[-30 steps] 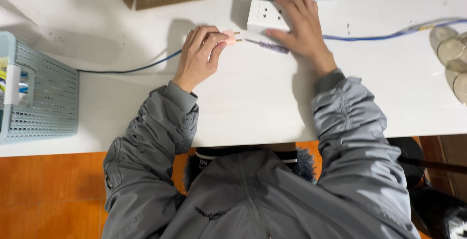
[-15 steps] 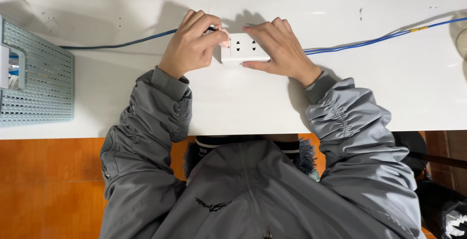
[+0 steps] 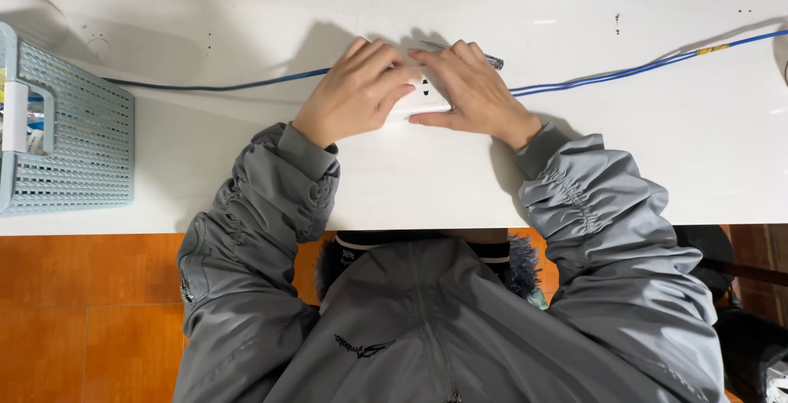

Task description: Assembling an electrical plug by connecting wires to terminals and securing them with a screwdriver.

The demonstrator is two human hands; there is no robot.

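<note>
Left hand [image 3: 355, 91] and right hand [image 3: 468, 91] both press curled fingers onto a white plastic socket plate [image 3: 425, 99] — smooth, rectangular; thin blue cable [image 3: 222, 87] runs across the matte white table [image 3: 410, 181].

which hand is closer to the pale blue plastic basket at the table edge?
Left. The left hand is on the white socket plate, on the side toward the pale blue plastic basket; the right hand lies beyond the plate, farther away.

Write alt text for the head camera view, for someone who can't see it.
Both hands, left hand and right hand, cover a white socket plate on a white table. A blue cable runs across the table; a pale blue basket sits at the left.
</note>
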